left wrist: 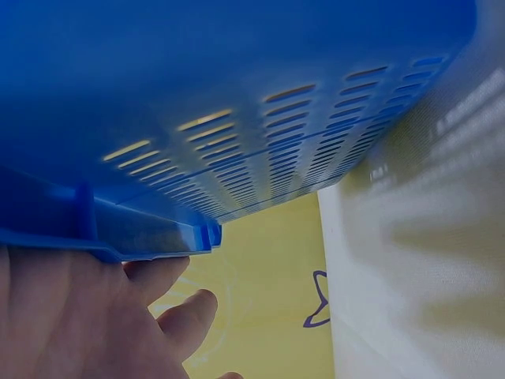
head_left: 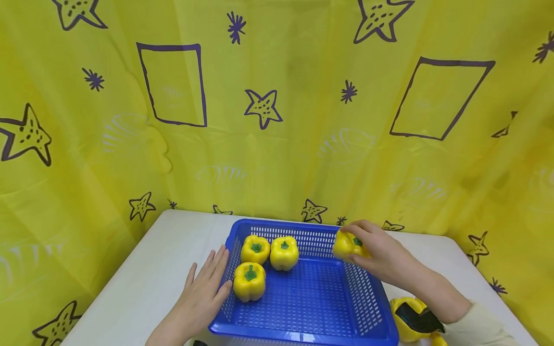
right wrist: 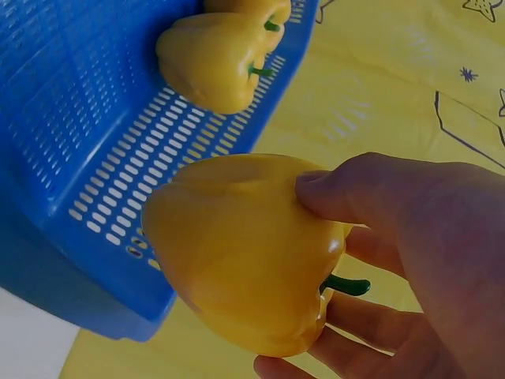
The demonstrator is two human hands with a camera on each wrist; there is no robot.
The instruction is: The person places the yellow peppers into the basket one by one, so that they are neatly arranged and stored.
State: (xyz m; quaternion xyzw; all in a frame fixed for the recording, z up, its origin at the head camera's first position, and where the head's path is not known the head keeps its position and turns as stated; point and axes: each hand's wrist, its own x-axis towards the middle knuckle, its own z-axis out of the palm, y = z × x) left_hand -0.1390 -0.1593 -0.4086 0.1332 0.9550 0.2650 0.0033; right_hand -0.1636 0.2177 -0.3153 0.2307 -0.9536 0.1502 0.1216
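Observation:
My right hand (head_left: 385, 252) grips a yellow bell pepper (head_left: 344, 246) over the far right corner of a blue plastic basket (head_left: 311, 293). In the right wrist view, thumb and fingers are around the stem end of this pepper (right wrist: 245, 245), with its green stem showing. My left hand (head_left: 201, 290) lies with extended fingers along the basket's left rim, touching it; the left wrist view shows the hand (left wrist: 87, 316) under that rim. Three more yellow peppers stand inside at the left: one at the back (head_left: 254, 251), one beside it (head_left: 284, 254), one in front (head_left: 249, 284).
Outside the basket, by my right forearm, lies a yellow object (head_left: 402, 329) with a black part, partly hidden by the sleeve. Everything stands on a white table (head_left: 173, 240). A yellow curtain (head_left: 268, 158) with drawn stars hangs behind and at both sides.

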